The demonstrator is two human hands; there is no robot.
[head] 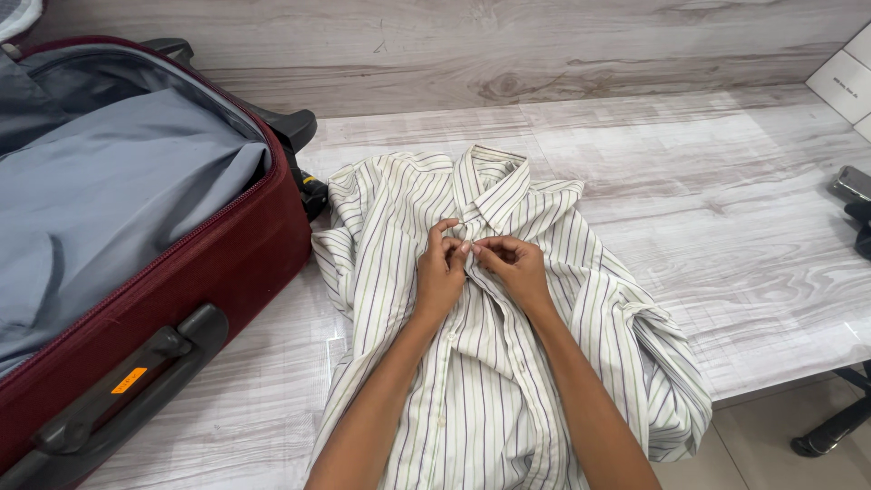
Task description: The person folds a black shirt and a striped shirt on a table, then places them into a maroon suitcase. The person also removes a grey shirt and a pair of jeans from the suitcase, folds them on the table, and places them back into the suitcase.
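A white shirt with thin dark stripes (508, 363) lies face up on the pale wood-grain table (726, 200), collar pointing away from me. My left hand (442, 272) and my right hand (513, 268) meet at the shirt's front placket just below the collar. Both pinch the fabric there with fingertips touching, at a button. The shirt's right sleeve is bunched at the table's near right edge.
An open maroon suitcase (227, 263) with grey lining stands at the left, its black handle and wheels close to the shirt. A white box (848, 82) and a dark device (853, 191) sit at the far right. A chair base (830, 436) shows below the table edge.
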